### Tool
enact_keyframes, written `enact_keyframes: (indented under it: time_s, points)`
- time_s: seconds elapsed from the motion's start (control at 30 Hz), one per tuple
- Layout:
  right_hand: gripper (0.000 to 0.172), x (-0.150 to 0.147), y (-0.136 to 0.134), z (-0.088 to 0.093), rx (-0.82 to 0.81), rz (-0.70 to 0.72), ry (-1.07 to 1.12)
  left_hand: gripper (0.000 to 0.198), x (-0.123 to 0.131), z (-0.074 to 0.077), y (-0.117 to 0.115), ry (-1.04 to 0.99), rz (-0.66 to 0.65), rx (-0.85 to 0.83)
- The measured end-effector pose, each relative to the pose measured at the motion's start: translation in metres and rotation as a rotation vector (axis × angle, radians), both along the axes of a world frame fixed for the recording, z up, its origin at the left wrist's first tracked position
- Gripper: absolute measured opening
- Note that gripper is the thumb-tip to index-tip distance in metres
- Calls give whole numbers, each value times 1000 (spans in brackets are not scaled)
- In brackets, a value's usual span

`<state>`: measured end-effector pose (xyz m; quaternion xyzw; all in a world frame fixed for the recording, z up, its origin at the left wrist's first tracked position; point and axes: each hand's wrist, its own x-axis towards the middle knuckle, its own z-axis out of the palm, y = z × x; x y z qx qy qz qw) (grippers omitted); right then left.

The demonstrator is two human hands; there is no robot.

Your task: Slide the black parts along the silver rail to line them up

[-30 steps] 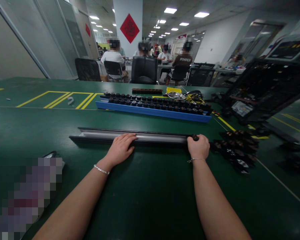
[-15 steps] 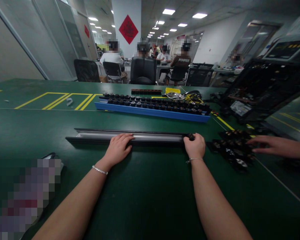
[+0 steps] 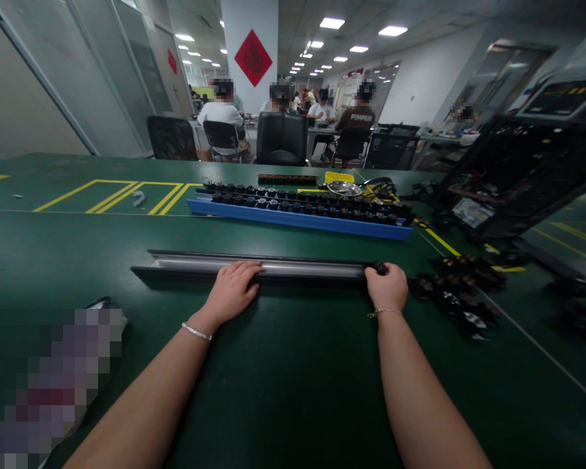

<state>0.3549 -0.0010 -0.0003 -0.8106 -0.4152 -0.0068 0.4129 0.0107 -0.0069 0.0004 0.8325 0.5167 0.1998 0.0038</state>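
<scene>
A long dark rail with a pale channel (image 3: 190,265) lies across the green table (image 3: 293,391) in front of me. My left hand (image 3: 232,290) rests flat on the rail's middle, fingers stretched over it. My right hand (image 3: 387,287) is closed at the rail's right end, its fingers curled round a small black part (image 3: 381,266) that sits in the channel. A loose heap of small black parts (image 3: 456,293) lies just right of my right hand.
Farther back, a blue tray (image 3: 297,221) holds rows of black parts. A metal dish (image 3: 344,188) and a yellow item (image 3: 339,176) lie behind it. A dark rack (image 3: 512,176) stands at the right. Yellow lines mark the table. People sit at desks beyond.
Another person's hand reached in from the right over the heap half a second ago and is now gone. My own hands have stayed on the rail.
</scene>
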Motion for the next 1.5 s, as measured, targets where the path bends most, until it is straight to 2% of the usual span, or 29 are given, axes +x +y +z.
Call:
enact_keyframes:
  time_s: [0.47,1.0,1.33,1.5]
  points:
    - [39,6,-2,5,-54,-106,156,38,0,0,0,7,0,-7]
    - [43,13,-1,5,-78,-128,182,38,0,0,0,2,-6,-3]
    - [40,19,1,-2,-14,-132,167,39,0,1,0,0,-3,-5]
    - [42,19,0,2,-53,-138,178,39,0,1,0,1,-3,-8]
